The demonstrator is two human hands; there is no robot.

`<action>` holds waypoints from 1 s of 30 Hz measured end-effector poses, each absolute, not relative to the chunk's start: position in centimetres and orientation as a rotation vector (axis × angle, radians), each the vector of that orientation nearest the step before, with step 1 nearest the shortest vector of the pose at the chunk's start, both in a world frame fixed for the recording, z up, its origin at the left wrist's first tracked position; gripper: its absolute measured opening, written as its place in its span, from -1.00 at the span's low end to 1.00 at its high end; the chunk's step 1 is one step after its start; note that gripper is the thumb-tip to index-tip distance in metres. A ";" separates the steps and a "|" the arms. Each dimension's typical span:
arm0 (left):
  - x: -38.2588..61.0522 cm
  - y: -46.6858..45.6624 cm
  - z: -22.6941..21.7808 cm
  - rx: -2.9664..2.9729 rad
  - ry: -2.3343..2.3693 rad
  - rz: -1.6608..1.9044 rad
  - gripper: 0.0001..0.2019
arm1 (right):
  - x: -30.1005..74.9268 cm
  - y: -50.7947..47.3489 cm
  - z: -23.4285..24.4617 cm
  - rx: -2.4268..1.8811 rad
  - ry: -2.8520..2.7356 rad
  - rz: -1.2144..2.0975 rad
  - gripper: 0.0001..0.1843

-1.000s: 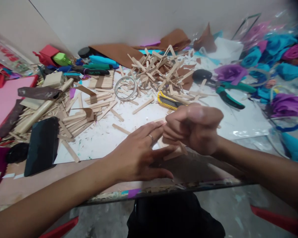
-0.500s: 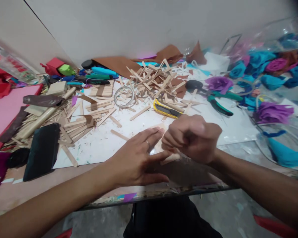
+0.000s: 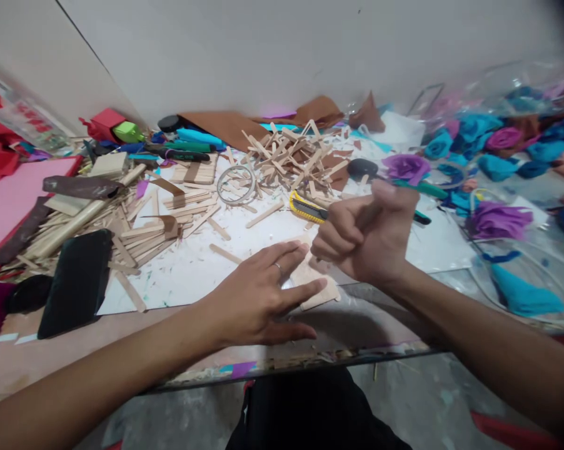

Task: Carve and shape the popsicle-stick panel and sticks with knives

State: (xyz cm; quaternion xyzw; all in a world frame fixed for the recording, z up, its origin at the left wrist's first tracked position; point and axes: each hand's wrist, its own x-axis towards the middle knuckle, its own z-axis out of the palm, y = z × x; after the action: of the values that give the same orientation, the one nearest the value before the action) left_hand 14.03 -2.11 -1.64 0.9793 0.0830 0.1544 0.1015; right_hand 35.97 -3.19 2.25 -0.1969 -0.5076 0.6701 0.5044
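A small flat panel of pale wooden craft sticks lies near the front edge of the table. My left hand rests with its fingertips on the panel's left part, fingers stretched and spread, a ring on one finger. My right hand is a fist with the thumb side up, raised just above the panel's right side; nothing shows in it. Behind that fist lies a yellow box cutter, partly covered by the hand. Some of the panel is hidden under my left fingers.
A heap of loose craft sticks fills the back middle, with a tape roll beside it. On the left are more sticks and a dark phone. Purple and blue paper flowers and green-handled pliers lie to the right.
My right fist has lifted and turned a little away from the panel, showing more of the panel. My left hand has stayed in place. The view has shifted slightly.
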 end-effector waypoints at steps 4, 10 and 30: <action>14.2 -2.1 -1.5 2.888 0.243 0.430 -0.34 | 35.4 -3.5 1.2 -0.343 -1.262 1.539 -0.24; 14.3 -2.1 -1.5 2.867 0.245 0.419 -0.36 | 34.9 -3.6 1.0 -0.343 -1.274 1.531 -0.23; 14.3 -2.1 -1.4 2.840 0.231 0.443 -0.40 | 34.9 -3.7 1.0 -0.368 -1.258 1.612 -0.34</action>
State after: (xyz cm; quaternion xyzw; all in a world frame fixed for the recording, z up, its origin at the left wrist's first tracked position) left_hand 14.33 -2.15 -1.44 0.9767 0.0794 0.1523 0.1286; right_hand 34.93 -3.70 1.03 -0.1526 -0.5218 0.6688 0.5071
